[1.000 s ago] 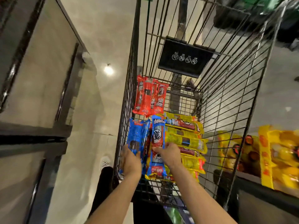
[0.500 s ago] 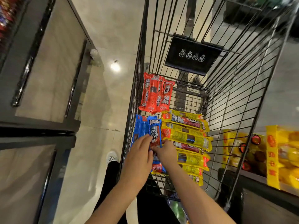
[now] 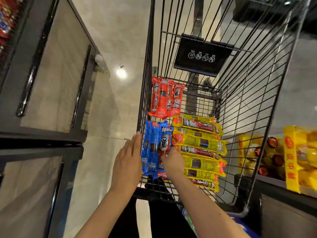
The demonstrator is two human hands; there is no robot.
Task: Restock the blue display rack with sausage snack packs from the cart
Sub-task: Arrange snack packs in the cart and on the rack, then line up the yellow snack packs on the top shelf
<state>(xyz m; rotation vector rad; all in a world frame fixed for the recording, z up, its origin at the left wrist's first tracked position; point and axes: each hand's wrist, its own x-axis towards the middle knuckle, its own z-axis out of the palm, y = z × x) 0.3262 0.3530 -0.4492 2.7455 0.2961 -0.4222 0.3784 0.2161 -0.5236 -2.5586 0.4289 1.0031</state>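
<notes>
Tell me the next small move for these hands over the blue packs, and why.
Probably close the left hand onto the blue packs and lift them together. The right hand already curls onto the stack's right edge, while the left is flat-fingered at its left edge, so the bundle looks bracketed but not yet gripped. The red packs and yellow packs lie clear of both hands in the cart.

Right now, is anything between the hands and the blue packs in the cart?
Nothing visible. The right hand is already on the blue packs; the left hand, fingers straight, is beside them with nothing visibly between. The cart is open-topped.
</notes>
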